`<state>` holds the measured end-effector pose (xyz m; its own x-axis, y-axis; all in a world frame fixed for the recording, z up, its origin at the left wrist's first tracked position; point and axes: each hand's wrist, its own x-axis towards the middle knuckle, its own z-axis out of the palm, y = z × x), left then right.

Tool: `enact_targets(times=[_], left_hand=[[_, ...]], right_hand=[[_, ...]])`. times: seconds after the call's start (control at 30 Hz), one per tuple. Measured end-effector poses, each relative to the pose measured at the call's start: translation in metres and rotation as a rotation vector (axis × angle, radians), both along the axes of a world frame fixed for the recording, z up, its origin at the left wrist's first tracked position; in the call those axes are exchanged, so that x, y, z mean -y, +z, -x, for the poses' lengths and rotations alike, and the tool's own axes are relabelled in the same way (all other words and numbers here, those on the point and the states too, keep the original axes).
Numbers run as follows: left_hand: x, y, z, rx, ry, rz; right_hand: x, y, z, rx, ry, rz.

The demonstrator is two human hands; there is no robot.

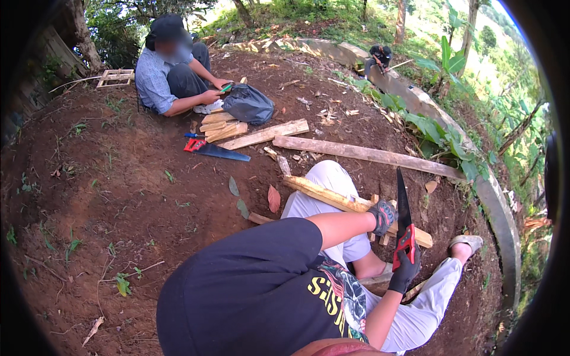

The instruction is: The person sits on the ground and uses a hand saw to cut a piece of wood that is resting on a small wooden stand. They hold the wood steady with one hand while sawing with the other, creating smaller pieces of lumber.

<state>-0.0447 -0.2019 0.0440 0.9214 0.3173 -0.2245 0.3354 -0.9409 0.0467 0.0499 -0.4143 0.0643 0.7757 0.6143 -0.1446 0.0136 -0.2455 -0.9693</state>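
In my gloved right hand [406,273] is the red handle of a hand saw [404,204], its dark blade pointing up and away from me. The blade stands beside a pale wooden plank [323,193] that lies slantwise across my bent leg. My gloved left hand [383,217] is closed on this plank, just left of the saw. Small wood pieces [384,239] are under the plank's near right end. Whether the blade touches the wood I cannot tell.
A seated person [169,74] at the upper left holds a small green thing near a black plastic bag [248,104]. Cut wood pieces [222,126], another red-handled saw [217,149] and a long board [368,154] lie on the soil. A low concrete edge [496,207] curves along the right; another person [380,57] crouches beyond.
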Motion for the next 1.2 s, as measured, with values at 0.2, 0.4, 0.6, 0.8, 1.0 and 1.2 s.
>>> enact_targets(times=[0.2, 0.4, 0.6, 0.8, 1.0, 1.2], left_hand=[[-0.001, -0.008, -0.002, -0.01, 0.005, 0.045], [0.0, -0.004, -0.004, -0.037, 0.001, 0.032], [0.004, 0.0, 0.0, -0.023, -0.014, -0.007], [-0.002, -0.001, -0.001, -0.042, -0.002, 0.061], [-0.004, 0.007, -0.004, -0.092, -0.015, 0.104], [0.001, -0.008, -0.001, -0.03, -0.007, 0.022]], right_hand=[[-0.001, -0.009, -0.003, 0.249, 0.027, 0.144], [0.003, -0.006, 0.003, 0.216, -0.026, 0.068], [-0.008, 0.01, 0.016, 0.301, -0.188, 0.113], [-0.016, 0.019, 0.017, -0.159, -0.028, -0.124], [-0.024, 0.017, 0.001, -0.377, -0.055, -0.073], [-0.019, -0.018, 0.0, -0.167, -0.114, -0.102]])
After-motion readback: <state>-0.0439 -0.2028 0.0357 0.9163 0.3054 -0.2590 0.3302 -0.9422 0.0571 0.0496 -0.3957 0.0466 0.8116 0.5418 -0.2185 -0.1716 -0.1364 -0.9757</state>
